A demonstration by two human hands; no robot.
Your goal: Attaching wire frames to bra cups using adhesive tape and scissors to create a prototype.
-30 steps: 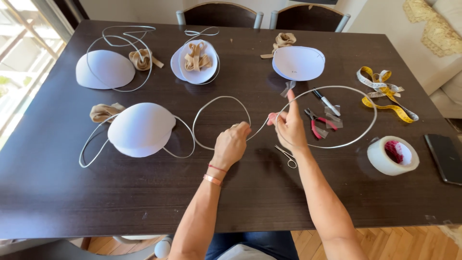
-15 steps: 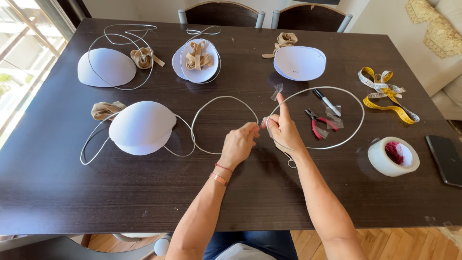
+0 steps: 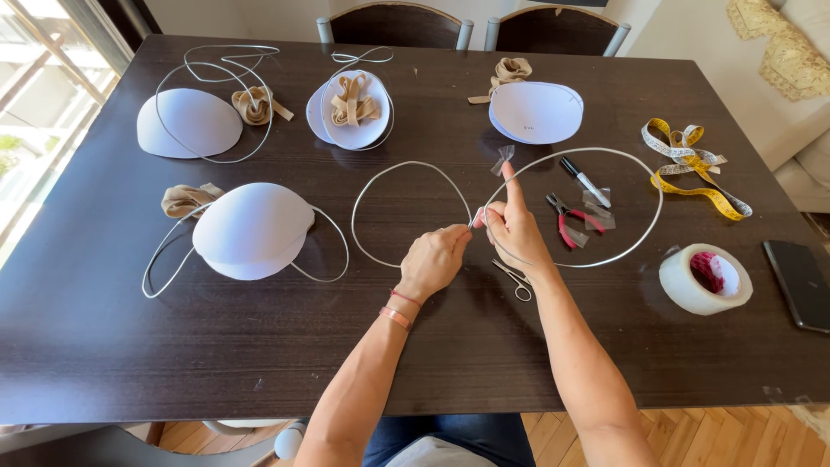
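1. Both hands meet at the middle of a dark wooden tabletop (image 3: 104,346), where two loops of white wire (image 3: 406,212) join; the left hand (image 3: 432,259) has its grip closed on the wire at that joint, fingertips pinched tight.
2. The right hand (image 3: 517,232) holds the same joint from the other side, thumb and lower fingers narrow on the wire, while its forefinger points straight up with a small piece of clear tape (image 3: 504,157) stuck to the tip.
3. The wire runs left to right: the smaller loop lies left of the left hand, the larger loop right of the right hand, ringing red-handled pliers (image 3: 566,220) and a marker (image 3: 584,180).
4. Small scissors (image 3: 514,278) lie just beside the right wrist; a tape roll (image 3: 702,278) sits near the right edge.
5. Open room lies toward the near edge; a white foam cup (image 3: 252,229) sits left, well apart.
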